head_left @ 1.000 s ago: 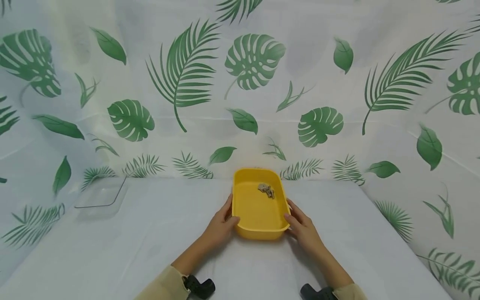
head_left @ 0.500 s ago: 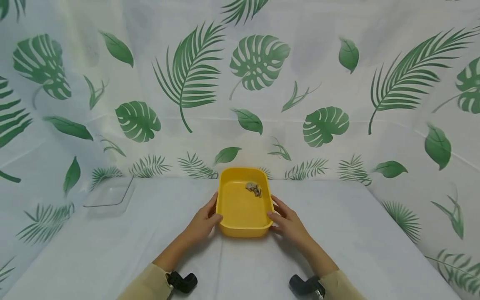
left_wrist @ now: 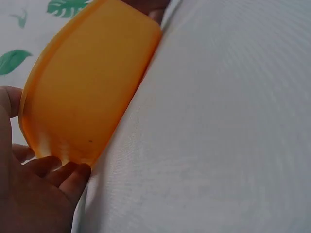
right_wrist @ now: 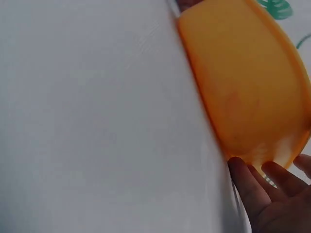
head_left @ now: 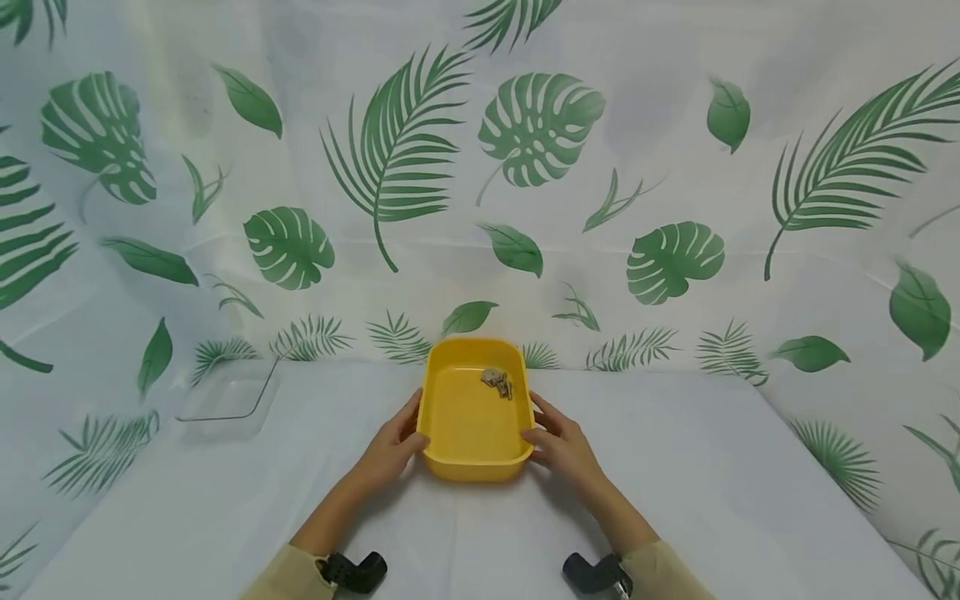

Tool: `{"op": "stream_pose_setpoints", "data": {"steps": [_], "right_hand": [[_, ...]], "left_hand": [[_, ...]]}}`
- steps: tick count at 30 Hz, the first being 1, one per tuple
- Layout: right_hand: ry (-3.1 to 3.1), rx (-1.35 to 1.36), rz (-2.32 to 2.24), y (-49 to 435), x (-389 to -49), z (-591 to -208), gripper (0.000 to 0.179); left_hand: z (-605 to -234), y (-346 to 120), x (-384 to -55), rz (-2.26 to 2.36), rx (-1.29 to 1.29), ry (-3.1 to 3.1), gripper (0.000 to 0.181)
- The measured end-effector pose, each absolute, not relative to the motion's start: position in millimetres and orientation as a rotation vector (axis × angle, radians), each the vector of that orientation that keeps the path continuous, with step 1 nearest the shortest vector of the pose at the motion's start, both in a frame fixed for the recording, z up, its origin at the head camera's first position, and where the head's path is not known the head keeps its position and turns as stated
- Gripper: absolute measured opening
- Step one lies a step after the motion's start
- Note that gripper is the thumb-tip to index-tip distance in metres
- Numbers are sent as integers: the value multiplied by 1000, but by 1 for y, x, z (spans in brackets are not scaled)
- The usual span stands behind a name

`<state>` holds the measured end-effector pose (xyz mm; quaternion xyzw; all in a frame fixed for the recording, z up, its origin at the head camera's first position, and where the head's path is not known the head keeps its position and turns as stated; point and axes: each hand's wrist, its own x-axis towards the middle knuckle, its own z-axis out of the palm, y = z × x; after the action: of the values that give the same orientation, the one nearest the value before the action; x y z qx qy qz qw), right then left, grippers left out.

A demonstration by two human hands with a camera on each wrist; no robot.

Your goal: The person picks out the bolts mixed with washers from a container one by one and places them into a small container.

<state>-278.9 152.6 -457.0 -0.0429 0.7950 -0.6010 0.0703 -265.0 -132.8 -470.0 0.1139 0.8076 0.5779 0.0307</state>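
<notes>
A yellow plastic tray (head_left: 471,472) sits at the middle of the white table, near the patterned backdrop. Small metal pieces (head_left: 497,382), some like screws, lie in its far right part. My left hand (head_left: 390,446) grips the tray's left side, thumb at the rim and fingers against the outer wall. On the opposite side my right hand (head_left: 566,446) holds it likewise. Both wrist views show the tray's near wall (left_wrist: 92,82) close to the table cloth, with fingertips pressed on its corners; whether its base touches the cloth is hard to tell.
A clear, see-through container (head_left: 228,396) stands at the far left of the white-covered table (head_left: 675,483). Behind the table hangs a white cloth (head_left: 420,292) with green leaf prints.
Both hands have moved the yellow tray leftward across the table, with the metal pieces still inside. The head view has shifted slightly too. The clear container keeps its place.
</notes>
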Motion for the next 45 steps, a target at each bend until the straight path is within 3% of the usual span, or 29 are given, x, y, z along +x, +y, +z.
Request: {"op": "stream_pose_setpoints", "data": {"steps": [22,45], "right_hand": [[2542,-225,-1774,145,-268,-477,60],[2549,-215,-1809,148,-271,-480,60]], "left_hand": [[-481,-132,-260,1879,299,2490,74],[-453,-137,-265,1870,272,2595,71]]}}
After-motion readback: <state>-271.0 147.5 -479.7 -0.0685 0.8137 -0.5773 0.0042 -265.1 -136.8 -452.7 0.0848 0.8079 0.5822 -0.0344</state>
